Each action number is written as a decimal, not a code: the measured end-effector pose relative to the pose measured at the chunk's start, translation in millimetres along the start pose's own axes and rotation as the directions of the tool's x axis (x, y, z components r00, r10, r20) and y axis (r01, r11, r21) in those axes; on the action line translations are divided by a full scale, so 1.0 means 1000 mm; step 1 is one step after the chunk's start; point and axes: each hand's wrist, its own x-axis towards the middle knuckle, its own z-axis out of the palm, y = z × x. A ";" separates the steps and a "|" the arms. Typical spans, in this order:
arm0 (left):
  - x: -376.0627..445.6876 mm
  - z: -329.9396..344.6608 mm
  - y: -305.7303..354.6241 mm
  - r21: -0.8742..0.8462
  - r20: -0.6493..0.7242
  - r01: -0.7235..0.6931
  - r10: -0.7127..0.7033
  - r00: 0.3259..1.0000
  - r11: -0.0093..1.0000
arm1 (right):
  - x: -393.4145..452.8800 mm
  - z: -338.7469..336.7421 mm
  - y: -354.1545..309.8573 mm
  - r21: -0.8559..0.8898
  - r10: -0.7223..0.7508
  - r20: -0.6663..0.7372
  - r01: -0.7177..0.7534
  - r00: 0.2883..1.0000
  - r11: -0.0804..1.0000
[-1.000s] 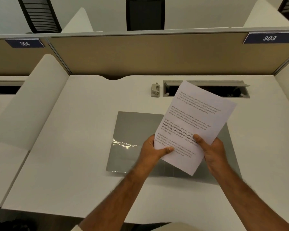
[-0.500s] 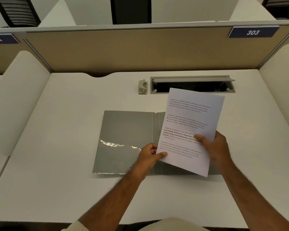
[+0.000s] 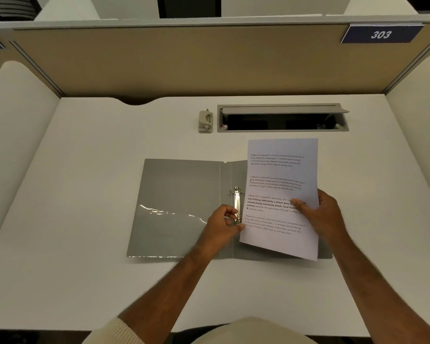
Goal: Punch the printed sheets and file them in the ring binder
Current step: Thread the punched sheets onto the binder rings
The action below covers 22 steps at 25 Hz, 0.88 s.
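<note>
1. Your right hand (image 3: 327,214) pinches the printed sheets (image 3: 282,194) at their right edge, thumb on the printed face and fingers behind, so the stack stays flat and its left margin is free to meet the rings.
2. Your left hand (image 3: 224,223) curls its fingers at the near end of the ring mechanism (image 3: 237,204), thumb tip touching the sheets' left edge; it looks set either to work the rings or to steady them. Whether the rings are open cannot be told.
3. The ring binder (image 3: 181,207) lies open and flat on the tabletop (image 3: 85,281), its clear pocket on the left cover, and the sheets hover over its right cover, just right of the spine.
4. The hole punch (image 3: 205,121) stands apart on the far side, beside the open cable tray (image 3: 283,117). A dark mark shows at the sheets' left margin, possibly a punched hole; that would suggest you are at the filing step.
</note>
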 end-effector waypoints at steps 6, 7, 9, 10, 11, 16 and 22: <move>0.007 0.000 0.000 0.130 -0.051 -0.056 0.063 0.997 0.990 | 0.005 0.003 0.003 -0.032 -0.008 0.059 0.010 0.998 0.999; 0.008 0.000 -0.002 0.142 -0.047 -0.049 0.057 0.997 0.989 | 0.005 0.005 0.003 -0.037 -0.007 0.066 0.010 0.998 0.999; 0.009 0.000 -0.003 0.169 -0.048 -0.046 0.055 0.997 0.985 | 0.007 0.008 0.004 -0.051 -0.007 0.077 0.011 0.997 0.999; 0.009 0.000 -0.002 0.182 -0.049 -0.049 0.059 0.997 0.982 | 0.008 0.009 0.005 -0.056 -0.008 0.082 0.012 0.997 0.998; 0.009 -0.001 -0.002 0.182 -0.049 -0.047 0.056 0.997 0.982 | 0.009 0.010 0.005 -0.054 -0.007 0.085 0.012 0.996 0.998; 0.018 0.000 -0.006 0.141 0.015 0.012 -0.014 1.000 0.990 | 0.012 0.011 0.003 -0.047 0.003 0.089 0.002 0.996 0.999; 0.026 0.002 0.001 0.044 0.043 0.111 -0.113 0.993 0.993 | 0.011 0.010 0.000 -0.052 0.005 0.102 0.000 0.995 0.999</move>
